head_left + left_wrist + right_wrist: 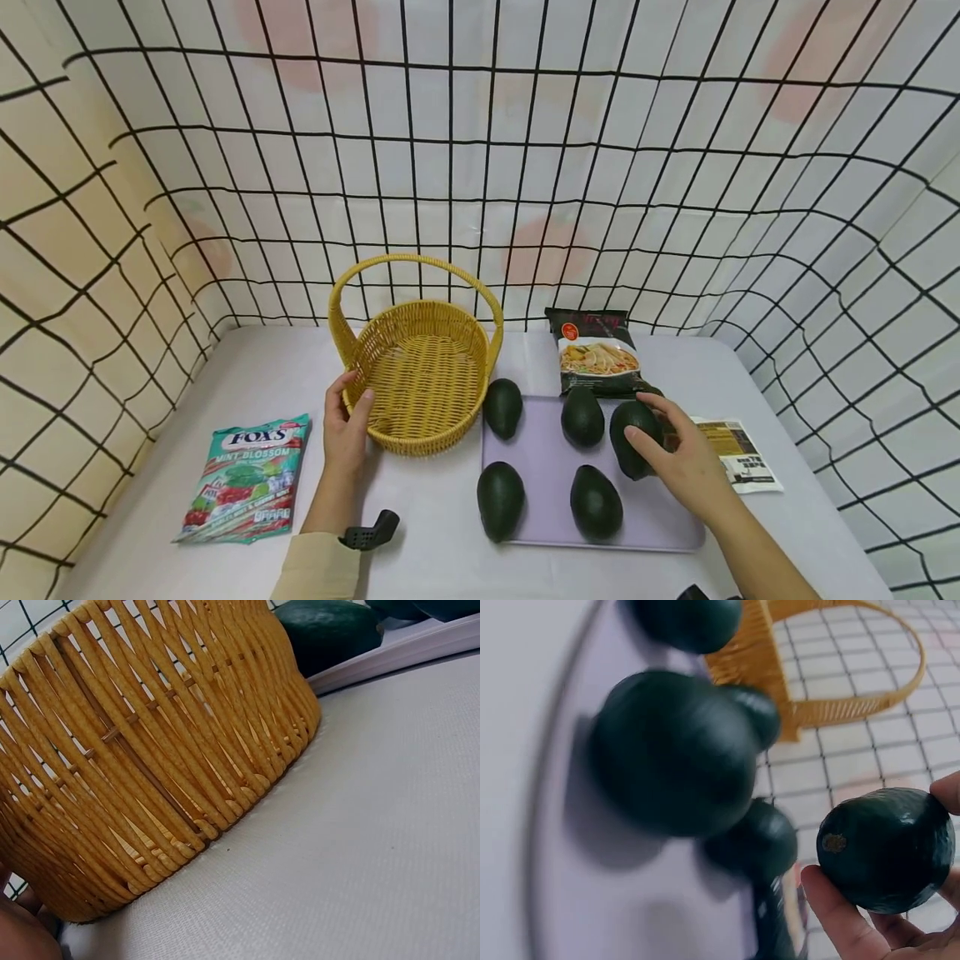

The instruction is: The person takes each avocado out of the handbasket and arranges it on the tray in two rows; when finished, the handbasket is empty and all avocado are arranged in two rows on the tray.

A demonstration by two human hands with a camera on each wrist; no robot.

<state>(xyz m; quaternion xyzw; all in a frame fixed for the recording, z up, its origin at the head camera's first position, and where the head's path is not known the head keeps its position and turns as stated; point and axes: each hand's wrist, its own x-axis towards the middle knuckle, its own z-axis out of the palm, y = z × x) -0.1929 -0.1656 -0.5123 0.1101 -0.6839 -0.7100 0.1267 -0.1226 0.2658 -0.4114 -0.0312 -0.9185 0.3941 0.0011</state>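
Note:
My right hand (686, 458) grips a dark green avocado (636, 439) between thumb and fingers above the right part of a lilac tray (543, 532). In the right wrist view, the gripped avocado (885, 851) is raised, its stem end showing. Several other avocados (596, 502) lie on the tray or across its left edge. At the basket's left side, my left hand (347, 433) holds the rim of the yellow woven basket (423, 446), the thumb over the inner side. Only part of that hand (26, 930) shows in the left wrist view. The basket stands upright with nothing inside.
A green FOX'S candy bag (251, 479) lies at the left. Behind the tray is a black noodle packet (597, 354); another packet (738, 454) lies to its right, partly behind my right hand. Black wire mesh (450, 150) encloses the back and sides of the white table (420, 517).

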